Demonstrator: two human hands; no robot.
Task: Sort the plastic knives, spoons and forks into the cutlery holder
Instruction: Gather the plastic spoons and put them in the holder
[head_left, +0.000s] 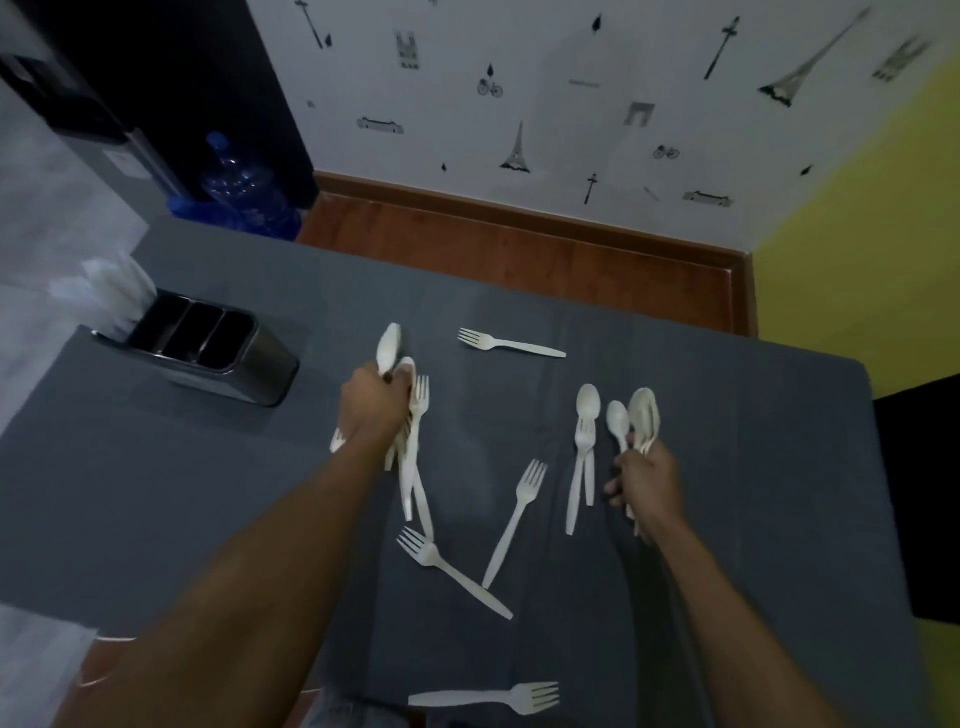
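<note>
White plastic cutlery lies scattered on a grey tablecloth (727, 519). My left hand (373, 410) is closed around a spoon (388, 348) whose bowl sticks up above my fingers, with a pile of forks and other pieces (413, 467) right beside and under it. My right hand (647, 483) grips a bundle of spoons (643, 413), bowls pointing away from me. A metal cutlery holder (208, 348) with three dark compartments stands at the table's far left; white pieces poke up at its left end. Loose forks lie far (506, 343), in the middle (514, 519) and near (488, 699).
A spoon and fork pair (586, 447) lies just left of my right hand. Another fork (452, 571) lies angled in the middle. Beyond the table are a wooden floor (519, 249), a blue water bottle (239, 192) and a patterned wall.
</note>
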